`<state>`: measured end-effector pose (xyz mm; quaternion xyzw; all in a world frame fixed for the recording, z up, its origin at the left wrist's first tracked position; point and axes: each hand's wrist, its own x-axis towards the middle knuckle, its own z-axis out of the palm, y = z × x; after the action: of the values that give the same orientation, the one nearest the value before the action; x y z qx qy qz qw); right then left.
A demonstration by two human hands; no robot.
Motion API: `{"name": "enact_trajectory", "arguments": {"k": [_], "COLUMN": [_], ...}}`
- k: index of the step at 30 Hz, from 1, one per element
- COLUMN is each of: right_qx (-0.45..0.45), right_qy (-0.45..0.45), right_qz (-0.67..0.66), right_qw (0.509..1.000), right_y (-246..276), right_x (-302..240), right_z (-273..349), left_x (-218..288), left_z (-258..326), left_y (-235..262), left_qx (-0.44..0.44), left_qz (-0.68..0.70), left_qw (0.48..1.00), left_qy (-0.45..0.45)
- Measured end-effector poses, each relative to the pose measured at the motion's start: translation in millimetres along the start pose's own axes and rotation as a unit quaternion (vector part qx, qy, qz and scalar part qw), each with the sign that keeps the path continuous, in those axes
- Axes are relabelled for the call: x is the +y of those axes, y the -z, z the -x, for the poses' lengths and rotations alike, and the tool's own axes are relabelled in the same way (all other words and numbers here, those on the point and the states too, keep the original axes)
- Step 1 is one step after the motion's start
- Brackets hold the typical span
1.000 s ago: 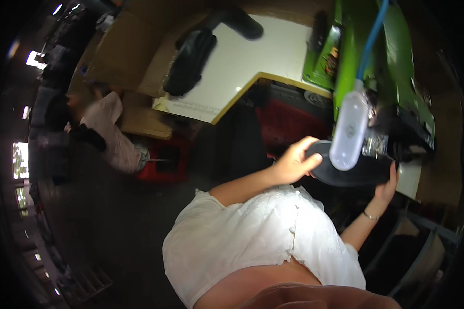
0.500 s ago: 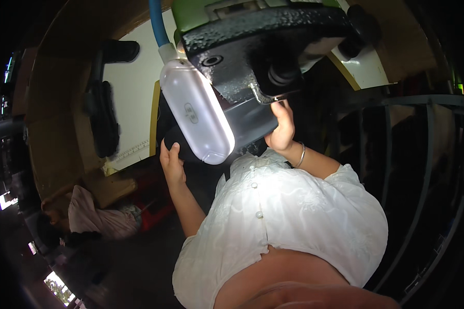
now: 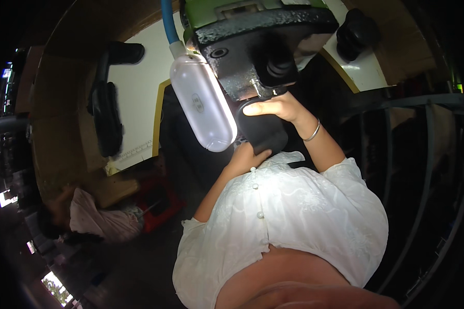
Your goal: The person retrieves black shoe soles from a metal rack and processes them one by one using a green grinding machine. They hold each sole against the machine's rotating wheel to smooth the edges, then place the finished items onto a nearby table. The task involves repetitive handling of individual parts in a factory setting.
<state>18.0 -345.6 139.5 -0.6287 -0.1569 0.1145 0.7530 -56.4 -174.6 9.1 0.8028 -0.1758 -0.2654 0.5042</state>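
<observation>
A smooth black curved piece (image 3: 265, 129), perhaps leather or rubber, is held between my two hands under the head of a green and black machine (image 3: 232, 74). My right hand (image 3: 281, 109) grips its upper end, the thumb lying across the face near the machine's lower edge. At the lower end my left hand (image 3: 248, 157) pinches the edge, with some fingers hidden behind the piece. Just left of it, a lit, pale oval lamp (image 3: 201, 105) hangs from a blue hose (image 3: 169, 23). The machine hides part of the upper edge.
Black curved pieces (image 3: 108, 118) lie on the white tabletop (image 3: 142, 87) at left, and another black piece (image 3: 354, 33) lies at right. Brown cardboard (image 3: 67, 113) borders the table. A dark metal rack (image 3: 420, 149) stands right. Another person (image 3: 100, 216) is near a red stool (image 3: 162, 206).
My left hand has moved right and in toward my body, close to my right hand. The black piece has turned from stretched sideways to hanging more upright. My right thumb now lies across it.
</observation>
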Motion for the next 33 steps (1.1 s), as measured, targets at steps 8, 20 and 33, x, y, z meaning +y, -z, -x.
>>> {"name": "enact_trajectory", "arguments": {"k": [8,20,33], "right_qx": [0.174,0.178,0.135], "right_qy": [0.114,0.007,-0.048], "right_qz": [-0.161,-0.304,0.252], "right_qw": [0.965,0.936,0.957], "right_y": [53,1,27], "right_x": [4,20,-19], "right_z": [40,44,34], "left_x": [111,82,2], "left_z": [-13,-12,-10], "left_y": [59,105,35], "left_qx": [0.328,0.277,0.19], "left_qz": [-0.096,0.321,-0.18], "left_qw": [0.92,0.899,0.95], "left_qy": [-0.195,-0.109,-0.17]}}
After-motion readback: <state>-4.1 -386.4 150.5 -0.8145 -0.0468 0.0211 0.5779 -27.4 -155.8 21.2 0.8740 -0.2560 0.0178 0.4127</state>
